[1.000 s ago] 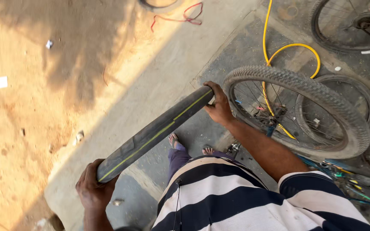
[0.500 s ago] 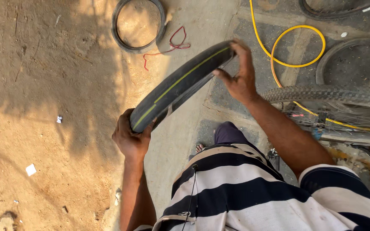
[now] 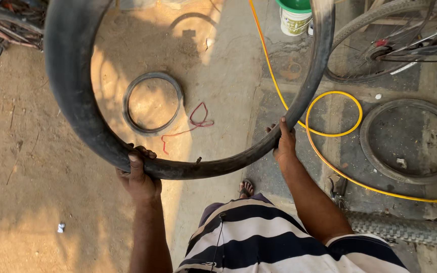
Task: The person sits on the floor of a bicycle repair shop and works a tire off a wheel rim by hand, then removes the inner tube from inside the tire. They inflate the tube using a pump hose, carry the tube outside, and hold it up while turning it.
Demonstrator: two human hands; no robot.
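Here the person holds a black tube (image 3: 77, 111) up before the chest: the left hand (image 3: 138, 177) fingers are clamped under its bottom curve, the right hand (image 3: 284, 144) fingers wrapped on its right side, above a tyre (image 3: 127, 108) on the ground.

A thin black tyre ring (image 3: 153, 103) lies flat on the sandy ground. Just beside it is a bit of red string (image 3: 190, 123). A long yellow hose (image 3: 330, 132) runs over the grey paving and makes a loop. Another tyre (image 3: 411, 141) lies flat near the loop. A bike wheel (image 3: 380, 43) and a white bucket with a green lid (image 3: 295, 16) are at the top.
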